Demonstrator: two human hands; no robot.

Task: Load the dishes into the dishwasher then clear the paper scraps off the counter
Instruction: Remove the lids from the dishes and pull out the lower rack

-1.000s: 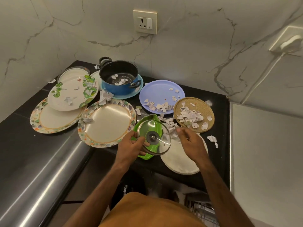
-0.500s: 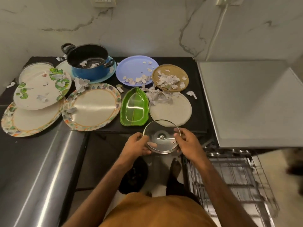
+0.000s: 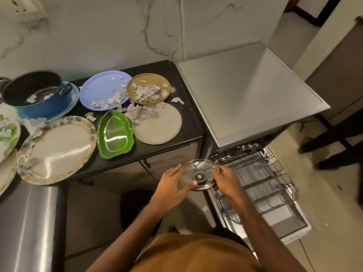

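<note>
While both hands hold the glass lid (image 3: 199,174) by opposite edges, it hangs nearly flat in the air, off the tabletop (image 3: 188,122) and just left of the dishwasher's pulled-out rack (image 3: 259,179). The left hand (image 3: 172,186) has its grip pinched on the near-left rim, and the right hand (image 3: 225,180), the one nearer the rack, has its grip curled round the right rim. Because the rack lies directly right of the lid, the next move probably calls for a short carry rightward and a tilt onto its edge. Paper scraps (image 3: 143,112) and the blue pot (image 3: 39,99) wait on the tabletop.
</note>
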